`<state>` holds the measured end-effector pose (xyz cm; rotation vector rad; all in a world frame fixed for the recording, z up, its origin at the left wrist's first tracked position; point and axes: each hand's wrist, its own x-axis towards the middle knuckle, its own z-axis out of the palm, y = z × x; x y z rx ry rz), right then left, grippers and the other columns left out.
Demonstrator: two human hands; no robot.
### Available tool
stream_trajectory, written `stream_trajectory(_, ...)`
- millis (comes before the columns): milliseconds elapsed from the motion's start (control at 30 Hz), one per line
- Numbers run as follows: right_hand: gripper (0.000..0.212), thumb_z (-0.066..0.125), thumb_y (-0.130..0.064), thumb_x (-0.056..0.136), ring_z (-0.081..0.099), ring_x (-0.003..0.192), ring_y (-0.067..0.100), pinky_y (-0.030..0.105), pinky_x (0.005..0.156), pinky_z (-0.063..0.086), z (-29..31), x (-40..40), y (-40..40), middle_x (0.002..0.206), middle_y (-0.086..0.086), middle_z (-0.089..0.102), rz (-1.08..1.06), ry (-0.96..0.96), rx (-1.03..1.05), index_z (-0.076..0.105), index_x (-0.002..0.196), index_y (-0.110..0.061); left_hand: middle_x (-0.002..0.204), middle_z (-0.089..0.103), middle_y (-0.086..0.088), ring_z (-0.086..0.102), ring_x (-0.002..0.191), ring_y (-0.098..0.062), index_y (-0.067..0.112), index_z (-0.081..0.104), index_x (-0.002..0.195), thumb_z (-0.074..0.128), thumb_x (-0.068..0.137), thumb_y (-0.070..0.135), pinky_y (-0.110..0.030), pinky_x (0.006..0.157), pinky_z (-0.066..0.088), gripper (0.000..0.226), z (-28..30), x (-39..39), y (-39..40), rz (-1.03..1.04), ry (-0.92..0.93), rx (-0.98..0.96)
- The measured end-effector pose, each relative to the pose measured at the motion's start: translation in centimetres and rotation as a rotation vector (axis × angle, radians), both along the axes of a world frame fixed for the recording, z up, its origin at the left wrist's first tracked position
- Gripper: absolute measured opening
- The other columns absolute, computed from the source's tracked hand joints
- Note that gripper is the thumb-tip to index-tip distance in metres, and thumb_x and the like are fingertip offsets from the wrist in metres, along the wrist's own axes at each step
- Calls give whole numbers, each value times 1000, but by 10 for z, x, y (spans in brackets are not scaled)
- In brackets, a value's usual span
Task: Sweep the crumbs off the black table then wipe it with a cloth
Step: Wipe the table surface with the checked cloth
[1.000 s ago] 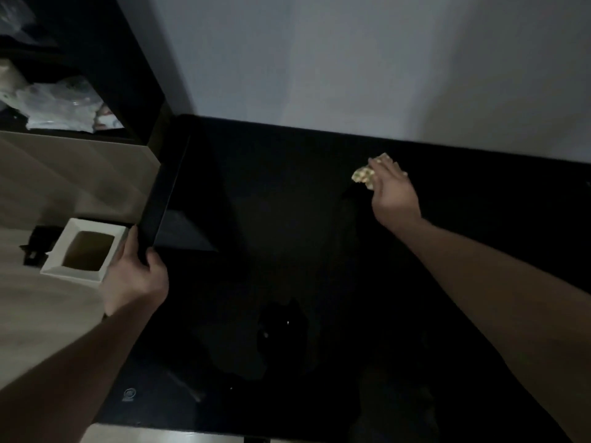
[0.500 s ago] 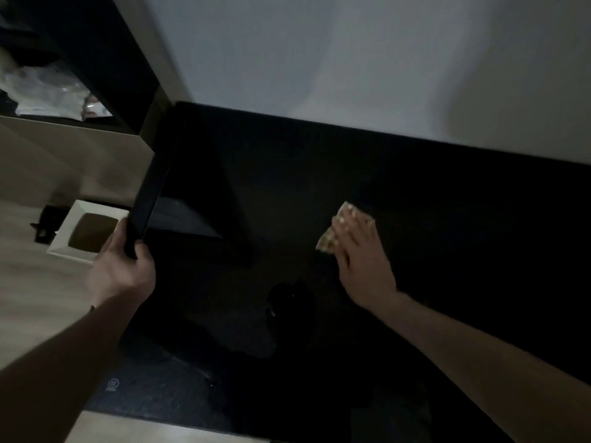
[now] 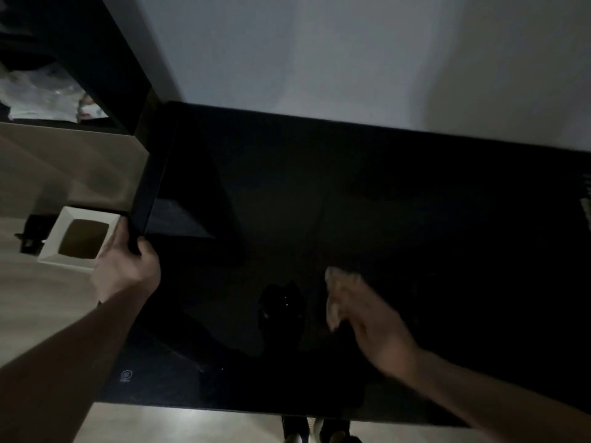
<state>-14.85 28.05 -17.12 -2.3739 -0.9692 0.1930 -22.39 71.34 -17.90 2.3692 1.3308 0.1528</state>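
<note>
Black table (image 3: 351, 203), faint corner logo (image 3: 126, 374) — unreadable, left hand (image 3: 128, 270) gripping edge

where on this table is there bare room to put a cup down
The black table is bare along the wall, behind the right hand and its cloth, and out to the right. Also bare: the front left corner. Crowded only at the left edge, gripped by the left hand.

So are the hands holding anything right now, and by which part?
The left hand grips the black table by its left edge. The right hand rests on a pale cloth on the tabletop; motion blur hides the hold.
</note>
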Motion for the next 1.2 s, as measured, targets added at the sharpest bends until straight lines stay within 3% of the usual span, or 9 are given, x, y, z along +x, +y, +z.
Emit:
stream_trajectory(100, 40, 48, -9, 105, 37, 150, 18, 41, 127, 24, 3, 84, 10, 160, 6, 43, -160, -57, -27, 57, 144, -9, 144, 59, -10, 57, 128, -44, 33, 29, 155, 40, 93, 44, -59, 102, 49, 65, -3, -1, 1, -3, 1, 7)
stream_trajectory(200, 43, 48, -5, 104, 42, 148, 26, 47, 124, 31, 7, 170, 18, 157, 12, 46, -398, -32, -2, 52, 147, -5, 145, 58, -12, 56, 128, -45, 32, 30, 156, 43, 95, 40, -59, 102, 48, 63, -4, 0, 0, -8, -2, 19)
stream_trajectory(467, 66, 39, -47, 104, 15, 155, 37, 50, 124, 17, -25, 262, 19, 172, 6, 12, -532, -5, -422, 19, 163, -26, 148, 55, -11, 54, 130, -44, 31, 31, 156, 43, 97, 36, -58, 103, 46, 60, -11, 0, 1, -26, -8, 59)
stream_trajectory(600, 65, 32, -45, 105, 2, 158, 38, 53, 127, 1, -39, 247, 17, 173, 5, 5, -510, -32, -397, 15, 164, -25, 143, 53, -14, 51, 129, -44, 25, 36, 154, 39, 97, 37, -58, 100, 48, 58, -14, -1, 1, -72, -6, 132)
stream_trajectory(700, 66, 30, -42, 102, 9, 157, 38, 55, 127, 7, -37, 218, -1, 173, 7, 8, -376, -58, -381, 18, 163, -22, 145, 47, -15, 46, 132, -44, 20, 42, 152, 37, 96, 34, -58, 105, 45, 58, -14, 1, -2, -97, -28, 189)
stream_trajectory(833, 66, 30, -37, 99, 12, 158, 32, 53, 127, 14, -31, 148, -28, 172, 7, 13, -210, -72, -376, 21, 163, -21, 144, 47, -21, 48, 119, -51, 12, 49, 147, 43, 89, 24, -62, 95, 46, 60, -13, 7, -9, -150, 48, 303)
stream_trajectory(1000, 66, 41, -31, 101, 0, 160, 22, 42, 128, 3, -23, 32, -67, 173, 3, 5, -7, -88, -380, 19, 163, -20, 146, 46, -29, 44, 125, -54, 0, 43, 150, 58, 87, 7, -64, 103, 40, 66, -4, 19, -21, -151, 204, 240)
stream_trajectory(1100, 68, 47, -31, 98, 5, 160, 19, 36, 127, 1, -22, -22, -85, 173, 0, 8, 151, -97, -378, 25, 162, -23, 160, 33, -23, 34, 140, -50, 2, 31, 157, 49, 100, 34, -61, 114, 33, 68, 0, 27, -28, -117, 243, 147)
stream_trajectory(1200, 74, 58, -12, 93, 15, 157, 8, 26, 128, 1, -22, -18, -93, 170, -12, 18, 208, -40, -297, 31, 160, -28, 167, 20, -17, 22, 151, -42, 7, 19, 162, 29, 92, 80, -53, 124, 21, 101, -1, 28, -30, -95, 266, 58)
